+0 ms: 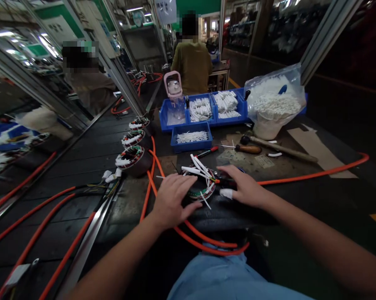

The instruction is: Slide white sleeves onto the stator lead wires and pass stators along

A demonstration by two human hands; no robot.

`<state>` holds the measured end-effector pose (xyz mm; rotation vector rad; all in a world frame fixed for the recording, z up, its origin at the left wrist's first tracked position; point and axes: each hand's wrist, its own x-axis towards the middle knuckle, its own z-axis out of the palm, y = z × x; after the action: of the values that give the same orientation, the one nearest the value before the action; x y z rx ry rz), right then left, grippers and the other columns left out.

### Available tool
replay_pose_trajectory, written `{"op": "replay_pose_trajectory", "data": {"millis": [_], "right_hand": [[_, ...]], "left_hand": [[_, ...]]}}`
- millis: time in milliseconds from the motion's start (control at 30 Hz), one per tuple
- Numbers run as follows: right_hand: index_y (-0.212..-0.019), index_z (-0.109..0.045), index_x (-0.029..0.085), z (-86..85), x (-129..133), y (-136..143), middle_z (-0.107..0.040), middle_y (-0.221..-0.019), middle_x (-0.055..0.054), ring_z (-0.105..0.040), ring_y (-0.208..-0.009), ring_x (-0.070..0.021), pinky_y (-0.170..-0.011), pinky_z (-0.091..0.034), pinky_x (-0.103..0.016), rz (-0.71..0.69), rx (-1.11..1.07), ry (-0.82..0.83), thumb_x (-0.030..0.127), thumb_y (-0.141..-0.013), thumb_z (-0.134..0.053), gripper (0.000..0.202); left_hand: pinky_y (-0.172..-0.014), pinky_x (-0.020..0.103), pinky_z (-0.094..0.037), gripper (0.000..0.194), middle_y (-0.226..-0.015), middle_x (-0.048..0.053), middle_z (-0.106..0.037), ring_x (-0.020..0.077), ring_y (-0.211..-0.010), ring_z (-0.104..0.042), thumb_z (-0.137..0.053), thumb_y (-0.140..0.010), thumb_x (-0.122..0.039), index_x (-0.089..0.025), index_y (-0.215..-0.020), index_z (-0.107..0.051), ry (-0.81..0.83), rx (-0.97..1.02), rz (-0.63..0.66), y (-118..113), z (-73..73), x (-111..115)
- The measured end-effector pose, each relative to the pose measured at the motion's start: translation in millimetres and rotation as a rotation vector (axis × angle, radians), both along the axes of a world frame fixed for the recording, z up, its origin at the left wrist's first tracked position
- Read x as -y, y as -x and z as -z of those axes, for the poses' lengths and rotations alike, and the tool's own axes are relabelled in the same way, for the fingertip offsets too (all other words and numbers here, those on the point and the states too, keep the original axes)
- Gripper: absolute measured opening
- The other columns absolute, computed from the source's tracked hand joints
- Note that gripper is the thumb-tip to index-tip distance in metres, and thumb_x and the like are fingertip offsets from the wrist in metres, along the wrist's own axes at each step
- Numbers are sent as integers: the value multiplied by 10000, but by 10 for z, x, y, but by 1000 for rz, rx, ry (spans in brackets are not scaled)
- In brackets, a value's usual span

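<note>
A ring-shaped motor stator [192, 195] with green, red and white windings lies on the dark bench before me. Several white sleeves [195, 168] stick up out of it, and a thin white tube [205, 201] hangs over its near rim. My left hand [174, 198] rests at the stator's left side, fingers stretched over the rim and thumb apart. At the right side is my right hand [245, 185], its thumb wrapped in white and spread from the fingers. Dark leads pass between them, and an orange cable [306, 177] runs out beyond the hand.
Blue bins [188, 143] of white sleeves stand behind, one holding a clear bottle [175, 100]. To their right are a bagged tub [265, 125], a hammer [281, 149] and a screwdriver [248, 148]. More stators [134, 160] line the left; two people sit beyond.
</note>
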<state>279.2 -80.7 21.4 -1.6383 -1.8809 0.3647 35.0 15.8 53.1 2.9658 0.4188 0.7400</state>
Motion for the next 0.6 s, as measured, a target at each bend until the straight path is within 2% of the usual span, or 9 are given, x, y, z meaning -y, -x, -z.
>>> {"op": "replay_pose_trajectory", "data": {"millis": [67,167,200,267,333,400,467,533,600], "right_hand": [[-1229,-487,180,145,342,-400,-614,-1010,-102,-558,-904,-241,-777,-421,-374,132,314,76,174,-740,-546,493],[-989,-636,138,410,991,-1447,-641,-894,-160,-586,-798,-248,-672,-411,-359,369,622,0,210,-781,-497,260],[-899,-656,144,491,1208,-1856,-641,-809,-170,-587,-708,-232,-603,-399,-349,443,661,-62,302,-823,-460,263],[-777,-664,172,601,1563,-2597,-625,-700,-167,-565,-562,-196,-504,-359,-337,504,639,-189,546,-852,-341,500],[-742,-677,203,601,1723,-3046,-631,-683,-163,-508,-442,-149,-432,-298,-319,538,602,-223,726,-766,-313,637],[-769,-692,212,485,1641,-3069,-640,-694,-182,-447,-391,-119,-408,-255,-313,739,551,-217,731,-759,-319,639],[-801,-699,182,303,1344,-2691,-641,-685,-197,-428,-396,-120,-409,-243,-311,943,502,-162,619,-808,-369,547],[-926,-684,130,139,917,-2078,-648,-755,-200,-517,-522,-166,-448,-281,-315,949,459,-40,412,-862,-395,409],[-1003,-654,117,50,474,-1444,-658,-807,-170,-573,-651,-204,-498,-307,-311,815,468,66,304,-859,-407,342]], "left_hand": [[-971,415,-335,579,-1202,73,-567,248,-1107,-470,-617,-770,-412,-209,-1274,-419,-27,-148,58,105,-113,-140],[-999,418,-297,577,-1271,45,-524,253,-1168,-423,-657,-746,-364,-246,-1267,-438,-72,-389,139,132,-214,-355],[-1017,422,-273,531,-1263,40,-530,254,-1182,-412,-660,-743,-367,-248,-1228,-478,-99,-425,161,116,-228,-412],[-1048,424,-225,386,-1153,34,-595,247,-1174,-421,-644,-750,-414,-232,-1083,-573,-159,-449,213,67,-231,-480],[-1067,415,-199,308,-962,30,-646,231,-1114,-466,-605,-764,-476,-208,-914,-618,-221,-448,256,6,-202,-459],[-1060,400,-217,337,-814,31,-640,219,-1002,-517,-571,-770,-519,-187,-798,-621,-270,-435,245,-94,-147,-340],[-1020,393,-267,379,-732,40,-623,216,-886,-540,-561,-766,-540,-167,-726,-619,-290,-411,145,-262,-87,-150],[-964,400,-309,415,-687,61,-620,229,-832,-548,-576,-749,-551,-142,-711,-633,-282,-387,-25,-479,-67,44],[-911,422,-332,474,-685,94,-636,256,-823,-559,-554,-749,-585,-122,-714,-652,-247,-404,-184,-657,-119,171]]}}
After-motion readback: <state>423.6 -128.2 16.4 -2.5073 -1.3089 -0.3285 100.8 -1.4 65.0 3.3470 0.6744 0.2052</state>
